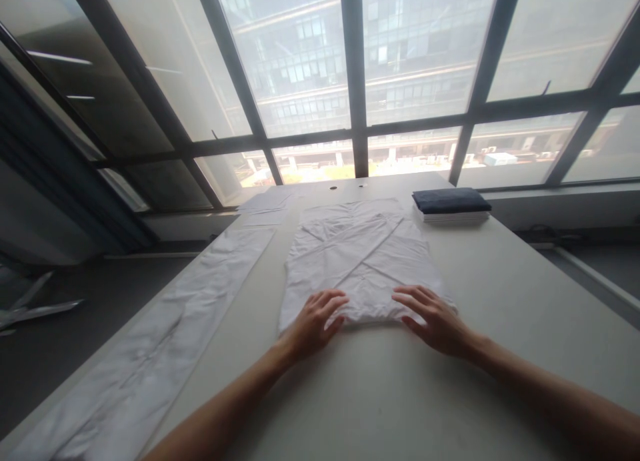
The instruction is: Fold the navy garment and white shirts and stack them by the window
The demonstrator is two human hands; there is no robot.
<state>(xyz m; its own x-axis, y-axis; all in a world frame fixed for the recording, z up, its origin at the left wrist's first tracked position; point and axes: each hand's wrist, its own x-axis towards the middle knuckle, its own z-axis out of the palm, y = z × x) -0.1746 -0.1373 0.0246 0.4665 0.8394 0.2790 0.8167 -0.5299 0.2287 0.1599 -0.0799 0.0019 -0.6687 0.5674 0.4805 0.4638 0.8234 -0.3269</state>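
A white garment (357,261) lies spread on the table in front of me, with sleeve-like strips folded crosswise over its body and wrinkles across it. My left hand (320,317) rests at its near left edge, fingers apart and slightly bent over the cloth. At the near right edge is my right hand (427,314), its fingers likewise stretched and apart, thumb towards the hem. Neither hand grips the fabric. The contact under the palms is hidden.
Along the table's left side runs a long strip of white cloth (165,341), with flat white pieces (265,206) behind it. A folded stack, dark on top (450,199) and white below (453,217), sits at the back right. Large windows stand beyond the white table (380,394).
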